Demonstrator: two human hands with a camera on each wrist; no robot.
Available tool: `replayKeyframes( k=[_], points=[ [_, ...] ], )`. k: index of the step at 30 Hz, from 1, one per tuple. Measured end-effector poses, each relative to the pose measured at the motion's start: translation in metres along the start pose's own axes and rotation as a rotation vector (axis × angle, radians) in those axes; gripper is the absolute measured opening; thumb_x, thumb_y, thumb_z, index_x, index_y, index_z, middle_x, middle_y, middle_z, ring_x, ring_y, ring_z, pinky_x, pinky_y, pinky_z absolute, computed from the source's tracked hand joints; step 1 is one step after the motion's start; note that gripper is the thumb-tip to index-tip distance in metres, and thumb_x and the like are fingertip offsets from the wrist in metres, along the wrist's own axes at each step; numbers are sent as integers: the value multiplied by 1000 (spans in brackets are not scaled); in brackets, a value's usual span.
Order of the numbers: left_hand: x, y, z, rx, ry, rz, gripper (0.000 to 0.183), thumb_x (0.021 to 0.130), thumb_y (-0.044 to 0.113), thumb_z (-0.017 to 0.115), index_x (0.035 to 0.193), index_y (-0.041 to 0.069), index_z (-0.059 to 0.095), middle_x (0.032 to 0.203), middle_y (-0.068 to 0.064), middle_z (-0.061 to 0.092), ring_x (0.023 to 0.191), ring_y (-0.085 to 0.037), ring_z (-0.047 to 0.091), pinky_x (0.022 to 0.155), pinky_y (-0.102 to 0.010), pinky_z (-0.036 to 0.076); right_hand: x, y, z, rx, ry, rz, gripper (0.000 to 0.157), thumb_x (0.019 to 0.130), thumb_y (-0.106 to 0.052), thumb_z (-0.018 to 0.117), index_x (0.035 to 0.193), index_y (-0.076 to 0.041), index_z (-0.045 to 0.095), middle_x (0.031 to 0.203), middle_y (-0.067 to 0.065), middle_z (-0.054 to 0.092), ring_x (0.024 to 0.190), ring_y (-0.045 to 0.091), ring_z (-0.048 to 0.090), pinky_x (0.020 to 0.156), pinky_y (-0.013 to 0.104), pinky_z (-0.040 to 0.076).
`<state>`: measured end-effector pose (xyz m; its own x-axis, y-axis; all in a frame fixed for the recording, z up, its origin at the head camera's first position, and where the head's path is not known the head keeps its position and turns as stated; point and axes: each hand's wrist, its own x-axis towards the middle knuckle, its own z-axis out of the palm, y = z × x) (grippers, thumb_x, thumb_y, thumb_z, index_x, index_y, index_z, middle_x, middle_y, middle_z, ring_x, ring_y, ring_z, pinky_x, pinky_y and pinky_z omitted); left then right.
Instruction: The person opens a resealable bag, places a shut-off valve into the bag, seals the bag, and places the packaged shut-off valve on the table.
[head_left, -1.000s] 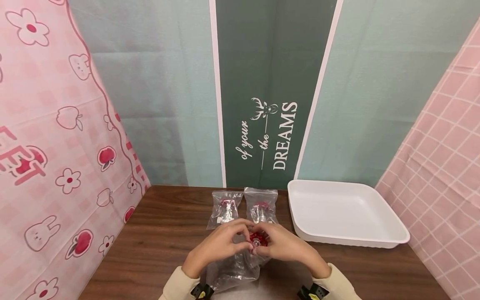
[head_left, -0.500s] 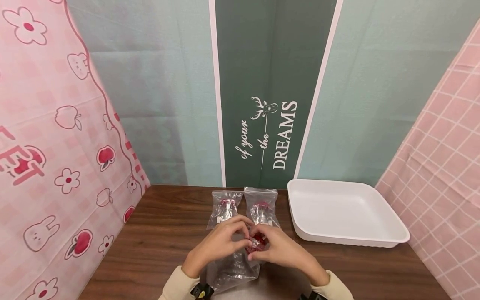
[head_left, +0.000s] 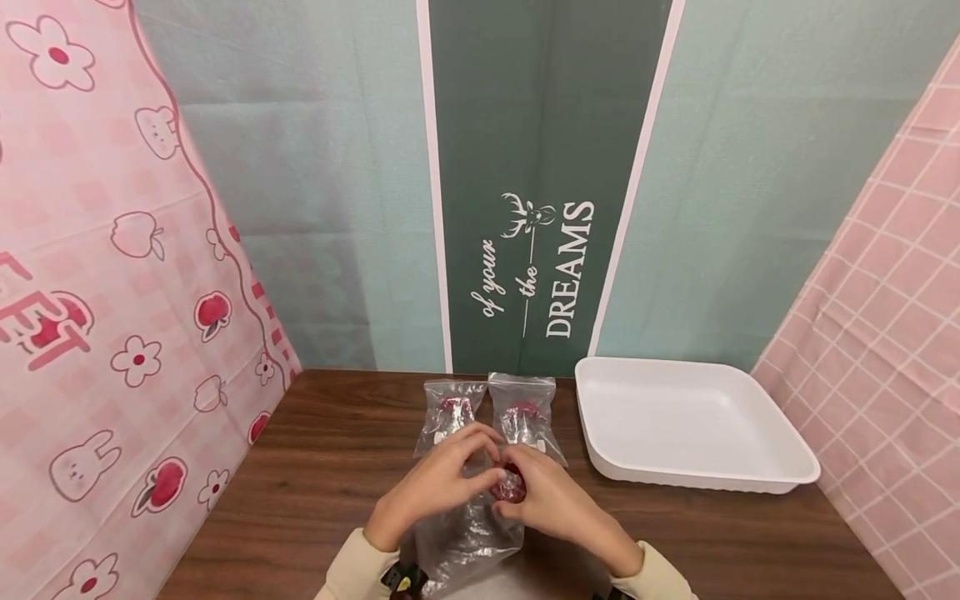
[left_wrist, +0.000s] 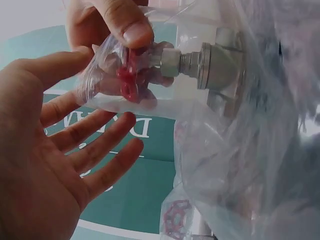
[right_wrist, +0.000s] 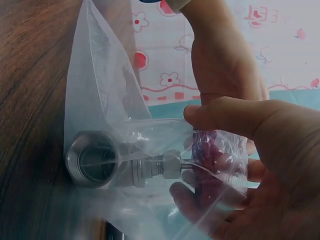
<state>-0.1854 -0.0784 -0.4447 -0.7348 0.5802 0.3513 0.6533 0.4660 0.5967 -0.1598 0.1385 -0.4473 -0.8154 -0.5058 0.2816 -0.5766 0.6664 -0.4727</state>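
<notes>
A metal valve (left_wrist: pixel 220 70) with a red handwheel (left_wrist: pixel 129 77) is inside a clear plastic bag (head_left: pixel 468 546). In the right wrist view, the open threaded end (right_wrist: pixel 92 160) of the valve is toward the tabletop. My right hand (head_left: pixel 551 496) grips the handwheel through the film, its thumb on one side and its fingers curled round the other. My left hand (head_left: pixel 438 483) is at the handwheel end of the bag, thumb and forefinger on the film. The left wrist view shows its remaining fingers (left_wrist: pixel 107 145) straight and spread.
Two small zip bags (head_left: pixel 457 407) with red-wheeled valves lie behind my hands on the brown wooden table (head_left: pixel 315 483). A white plastic tray (head_left: pixel 697 417) stands at the right. Printed cloths (head_left: pixel 337 183) rise behind and at both sides.
The handwheel has tilted and turned under my right hand, and its hub no longer faces the head camera. My right forearm has shifted slightly left. My left hand stays nearly in place.
</notes>
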Motion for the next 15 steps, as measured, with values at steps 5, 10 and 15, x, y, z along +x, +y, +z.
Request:
replayKeyframes(
  k=[5, 10, 15],
  points=[
    [3, -4, -1, -63, 7, -67, 25, 114, 27, 49, 125, 14, 67, 131, 0, 69, 112, -14, 67, 98, -38, 56, 1, 3, -1, 14, -17, -30, 50, 73, -16, 91, 116, -17, 66, 118, -3, 71, 111, 15, 66, 94, 36, 57],
    [5, -8, -1, -98, -3, -90, 31, 109, 2, 46, 134, 11, 63, 131, -4, 70, 121, -21, 67, 104, -42, 55, 3, 7, -2, 45, -35, -59, 45, 72, -14, 90, 108, -22, 66, 110, -10, 68, 107, 10, 60, 92, 32, 55],
    [6, -13, -1, -115, -59, -6, 48, 97, -12, 48, 136, 11, 65, 138, -5, 66, 126, -23, 64, 106, -41, 54, 5, 13, -2, 57, -52, -102, 44, 72, -13, 89, 110, -22, 68, 110, -9, 68, 105, 8, 58, 89, 29, 56]
  ],
)
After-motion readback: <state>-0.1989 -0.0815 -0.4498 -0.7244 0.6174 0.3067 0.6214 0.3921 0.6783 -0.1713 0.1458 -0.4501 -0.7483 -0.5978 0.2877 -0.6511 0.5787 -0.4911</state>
